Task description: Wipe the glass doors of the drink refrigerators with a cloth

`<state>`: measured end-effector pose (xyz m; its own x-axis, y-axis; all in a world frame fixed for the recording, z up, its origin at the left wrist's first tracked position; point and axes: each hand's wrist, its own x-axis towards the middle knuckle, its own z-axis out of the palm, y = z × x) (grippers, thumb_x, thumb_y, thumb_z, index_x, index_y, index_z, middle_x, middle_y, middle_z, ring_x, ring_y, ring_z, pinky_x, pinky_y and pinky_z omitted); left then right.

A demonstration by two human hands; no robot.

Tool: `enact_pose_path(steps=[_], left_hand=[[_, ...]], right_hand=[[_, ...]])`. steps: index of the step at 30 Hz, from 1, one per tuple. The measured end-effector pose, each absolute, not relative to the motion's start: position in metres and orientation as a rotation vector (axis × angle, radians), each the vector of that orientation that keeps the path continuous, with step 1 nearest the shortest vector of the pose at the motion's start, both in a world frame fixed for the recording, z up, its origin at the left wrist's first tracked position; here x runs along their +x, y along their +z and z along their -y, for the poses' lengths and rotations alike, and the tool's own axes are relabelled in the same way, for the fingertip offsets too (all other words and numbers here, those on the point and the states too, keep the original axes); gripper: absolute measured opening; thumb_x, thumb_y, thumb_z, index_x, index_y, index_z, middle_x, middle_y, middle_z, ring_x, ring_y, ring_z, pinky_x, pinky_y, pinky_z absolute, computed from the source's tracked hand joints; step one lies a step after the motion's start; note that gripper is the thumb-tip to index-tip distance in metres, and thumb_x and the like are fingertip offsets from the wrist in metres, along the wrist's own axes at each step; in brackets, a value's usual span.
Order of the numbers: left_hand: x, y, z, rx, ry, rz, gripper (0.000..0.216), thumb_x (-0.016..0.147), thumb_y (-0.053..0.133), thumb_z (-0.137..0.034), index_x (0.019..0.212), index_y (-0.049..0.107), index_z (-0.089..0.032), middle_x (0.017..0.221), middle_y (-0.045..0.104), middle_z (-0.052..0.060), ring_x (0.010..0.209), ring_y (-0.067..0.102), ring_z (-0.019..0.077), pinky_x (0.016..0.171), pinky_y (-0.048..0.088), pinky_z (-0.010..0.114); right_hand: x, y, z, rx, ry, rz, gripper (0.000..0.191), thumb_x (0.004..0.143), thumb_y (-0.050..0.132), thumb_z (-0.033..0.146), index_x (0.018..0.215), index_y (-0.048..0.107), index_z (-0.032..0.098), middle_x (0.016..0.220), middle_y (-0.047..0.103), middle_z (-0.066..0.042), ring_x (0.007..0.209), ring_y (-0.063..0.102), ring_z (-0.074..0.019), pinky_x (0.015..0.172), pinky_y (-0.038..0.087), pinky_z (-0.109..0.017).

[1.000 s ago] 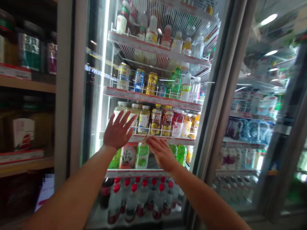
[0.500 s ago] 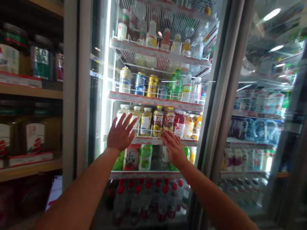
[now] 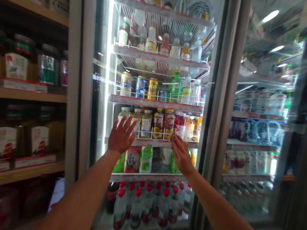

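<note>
A glass door (image 3: 148, 85) of a lit drinks fridge stands in front of me, with faint reflections on it. My left hand (image 3: 122, 135) is raised at the glass, fingers spread, in front of pale bottles (image 3: 146, 124); whether the palm touches cannot be told. My right hand (image 3: 182, 153) is at the glass further right, fingers close together. A small, light-brownish bit of something (image 3: 173, 137) shows at its fingertips, too blurred to name. Dark iced-tea bottles (image 3: 169, 123) and a red drink bottle (image 3: 180, 124) stand behind the glass above it.
Metal door frames (image 3: 227, 92) run up both sides. On the left, a wooden shelf (image 3: 31, 93) carries large jars. Cans (image 3: 152, 88) stand higher in the fridge, and red-capped bottles (image 3: 136, 204) fill the bottom. Another glass-fronted fridge (image 3: 261, 147) stands at right.
My right hand has slid right and slightly down across the glass. My left hand keeps nearly the same place, fingers still spread. The view has tilted slightly.
</note>
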<state>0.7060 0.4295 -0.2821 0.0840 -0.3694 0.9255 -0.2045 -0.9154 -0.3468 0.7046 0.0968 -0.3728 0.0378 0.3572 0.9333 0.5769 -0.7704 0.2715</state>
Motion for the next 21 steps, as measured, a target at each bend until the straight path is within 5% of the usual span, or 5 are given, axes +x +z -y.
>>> enact_pose_path(steps=[6,11,14,18,21], left_hand=[[0.706,-0.282,-0.429,-2.206,-1.96,-0.592,0.079,0.096,0.051,-0.028,0.16,0.005,-0.035,0.164,0.022,0.004,0.153,0.016,0.0289,0.124,0.017,0.056],[0.705,-0.282,-0.429,-2.208,-1.968,-0.593,0.079,0.096,0.052,-0.029,0.16,0.006,-0.035,0.164,0.023,0.004,0.153,0.016,0.0286,0.125,0.016,0.056],[0.706,-0.282,-0.429,-2.205,-1.965,-0.588,0.079,0.096,0.052,-0.029,0.16,0.005,-0.035,0.164,0.023,0.004,0.153,0.016,0.0281,0.125,0.016,0.055],[0.706,-0.283,-0.43,-2.182,-1.972,-0.585,0.079,0.096,0.051,-0.028,0.16,0.006,-0.033,0.164,0.023,0.005,0.153,0.016,0.0281,0.124,0.017,0.055],[0.706,-0.283,-0.429,-2.189,-1.968,-0.577,0.077,0.095,0.051,-0.028,0.16,0.009,-0.033,0.164,0.023,0.005,0.153,0.017,0.0283,0.124,0.017,0.055]], right_hand=[[0.695,-0.403,-0.08,-2.423,-1.564,1.616,0.064,0.093,0.039,0.002,0.154,0.036,0.021,0.149,0.053,-0.006,0.147,0.035,-0.0162,0.115,0.043,-0.037],[0.705,-0.368,-0.065,-2.205,-1.815,1.09,0.067,0.095,0.041,0.002,0.157,0.029,0.024,0.151,0.05,-0.01,0.149,0.032,-0.0226,0.117,0.039,-0.05],[0.706,-0.388,-0.073,-2.089,-1.892,0.901,0.068,0.095,0.042,0.002,0.158,0.026,0.021,0.152,0.048,-0.014,0.15,0.031,-0.0261,0.115,0.04,-0.053],[0.694,-0.429,-0.083,-2.319,-1.683,1.442,0.064,0.094,0.038,0.001,0.156,0.032,0.018,0.147,0.054,-0.008,0.148,0.034,-0.0207,0.112,0.046,-0.042],[0.692,-0.416,-0.081,-2.374,-1.585,1.621,0.063,0.094,0.037,0.002,0.155,0.034,0.019,0.148,0.054,-0.005,0.147,0.036,-0.0188,0.113,0.045,-0.04]])
